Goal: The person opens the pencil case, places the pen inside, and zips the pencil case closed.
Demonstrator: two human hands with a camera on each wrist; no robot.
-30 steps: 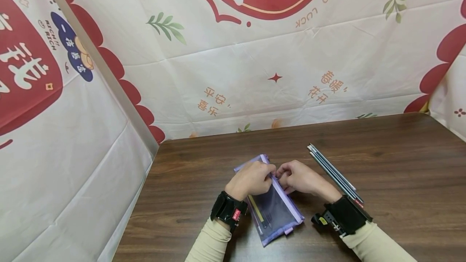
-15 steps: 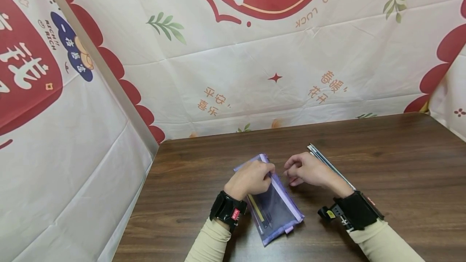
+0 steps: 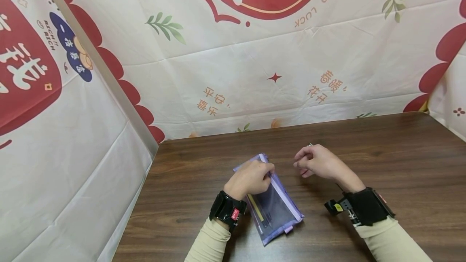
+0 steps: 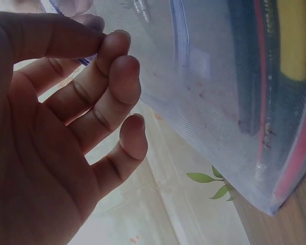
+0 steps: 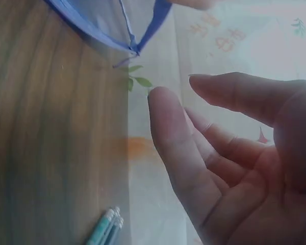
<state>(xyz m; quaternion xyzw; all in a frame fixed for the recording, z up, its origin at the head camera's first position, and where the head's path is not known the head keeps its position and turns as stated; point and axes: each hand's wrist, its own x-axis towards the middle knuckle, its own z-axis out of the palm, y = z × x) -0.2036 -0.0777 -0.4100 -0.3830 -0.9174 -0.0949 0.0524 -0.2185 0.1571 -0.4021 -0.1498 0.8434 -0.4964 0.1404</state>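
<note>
A purple mesh zip pouch lies slanted on the table, and my left hand pinches its upper edge between thumb and fingers. Through the mesh, in the left wrist view, a yellow strip and several dark, pencil-like sticks show inside. To the right of the pouch and apart from it, my right hand hovers with relaxed, slightly bent fingers and nothing between them. Beneath that hand and forearm lie loose pencils; only their tips show in the head view, while the right wrist view shows their ends.
Both hands are over a dark wood-grain table. Behind it hangs a white printed cloth, and another cloth panel stands along the left side.
My right hand has left the pouch's edge and moved right and slightly away from me, now covering most of the pencils. The left hand keeps its pinch on the pouch in almost the same place.
</note>
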